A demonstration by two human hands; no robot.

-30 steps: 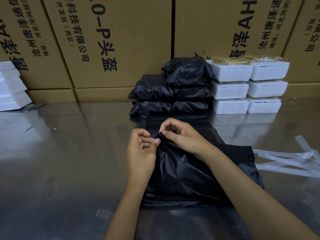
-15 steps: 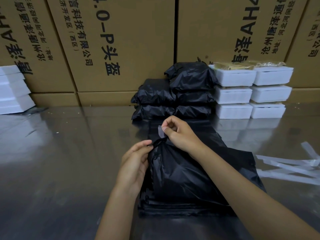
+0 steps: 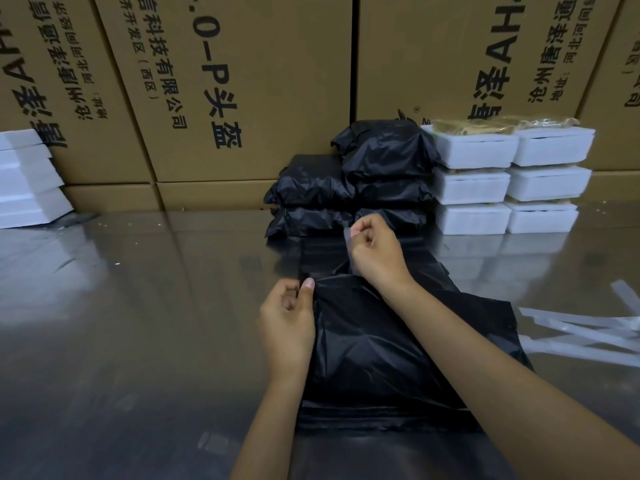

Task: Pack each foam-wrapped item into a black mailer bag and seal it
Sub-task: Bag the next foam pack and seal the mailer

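1. The black bag [image 3: 381, 341] lies filled on the surface [image 3: 138, 323]; its thin film looks soft and slippery.
2. The left hand [image 3: 287, 323] pinches the bag's mouth corner.
3. The right hand [image 3: 377, 251] pinches the clear strip [image 3: 347, 237] (flimsy, likely clingy).
4. Best held at the mouth edge, I judge.

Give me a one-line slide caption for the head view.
Right hand peels the seal strip off a black mailer bag while left hand pinches its flap.

My right forearm [image 3: 485, 358] hides part of the black bag [image 3: 363, 341]; I can't see its contents, and the loose strips [image 3: 588, 330] run off frame.
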